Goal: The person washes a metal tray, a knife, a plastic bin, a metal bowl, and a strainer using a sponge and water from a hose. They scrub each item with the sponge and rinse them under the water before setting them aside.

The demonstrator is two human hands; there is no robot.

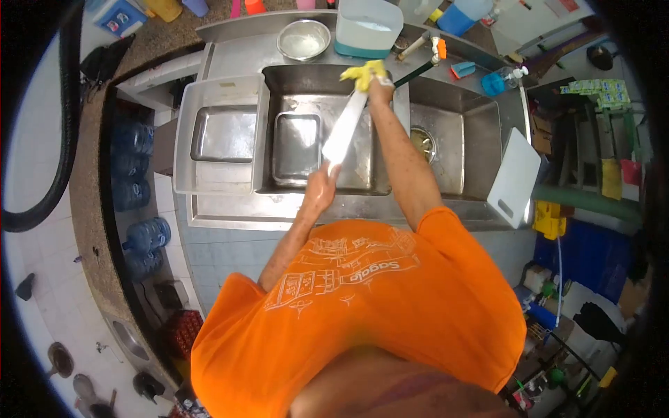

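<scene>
Plainly the knife [346, 129] is held out over the sink [279, 210] so that whatever runs off it falls into the left basin and not onto the floor. The left hand [322, 184] is wrapped shut round the handle just above the sink's front edge, a grip that steadies the long blade and points its tip away from the body, toward the back rim. The right hand [380, 87] is at that far end, fingers bunched tight round a yellow sponge [364, 72], which may be a cloth. It meets the blade near the tip, though I cannot tell whether it folds over both faces or lies on one. The blade slants from near left to far right, flat side up, which gives the sponge a broad face to bear on. Under it a tray [297, 146] lies flat on the basin floor, close to the left wall. The tap [425, 47] stands at the back edge between the two basins, near the right hand. A bowl [304, 40] and a white tub [368, 28] sit along the back edge. A board [514, 177] leans on end at the right corner, probably to drain. A bigger tray [216, 90] rests on the left side of the sink.
</scene>
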